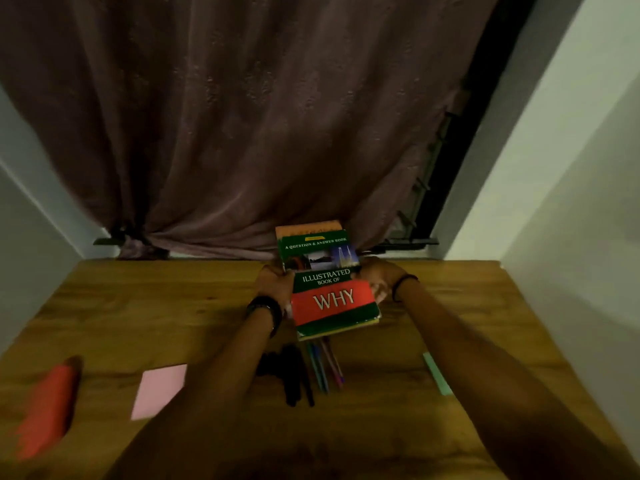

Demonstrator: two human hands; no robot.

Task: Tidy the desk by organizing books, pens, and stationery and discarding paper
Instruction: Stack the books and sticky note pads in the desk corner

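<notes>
A stack of books, topped by a green and red cover reading "Illustrated Book of Why", is held above the middle of the wooden desk. My left hand grips the stack's left edge and my right hand grips its right edge. An orange book pokes out at the far end of the stack. Below the stack lie several black markers and several coloured pens. A pink sticky pad sits front left, a red paper at far left, and a green note on the right.
A dark curtain hangs behind the desk's far edge. White walls close in on both sides. A dark window frame shows at the right of the curtain.
</notes>
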